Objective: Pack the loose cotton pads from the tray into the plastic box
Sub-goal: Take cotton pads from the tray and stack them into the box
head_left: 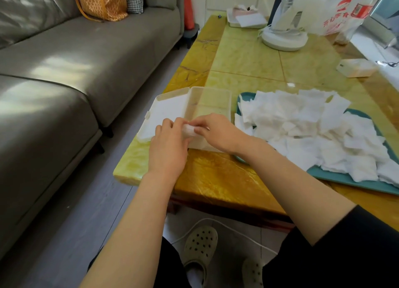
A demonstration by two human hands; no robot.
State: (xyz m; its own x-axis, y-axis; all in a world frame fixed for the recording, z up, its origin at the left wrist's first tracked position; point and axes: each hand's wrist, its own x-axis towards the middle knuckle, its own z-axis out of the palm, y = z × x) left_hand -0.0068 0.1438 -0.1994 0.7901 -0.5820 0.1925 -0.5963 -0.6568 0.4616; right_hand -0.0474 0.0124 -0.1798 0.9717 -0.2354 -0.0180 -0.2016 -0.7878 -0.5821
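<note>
Pinched between the left hand (pixel 167 141) and the right hand (pixel 216 130), a stack of cotton pads (pixel 189 129) hangs over the near end of the plastic box (pixel 212 89); each grip is clenched on the stack, though how many pads it holds is hard to tell. The loose pile (pixel 302 123) lies on the tray (pixel 349 179) just right of the box; the lid (pixel 170 108) lies open to its left. If one pinch slackens, the stack could fan out or snag the box's near wall. Both wrists angle inward, forearms converging over the bench (pixel 216 179) edge.
</note>
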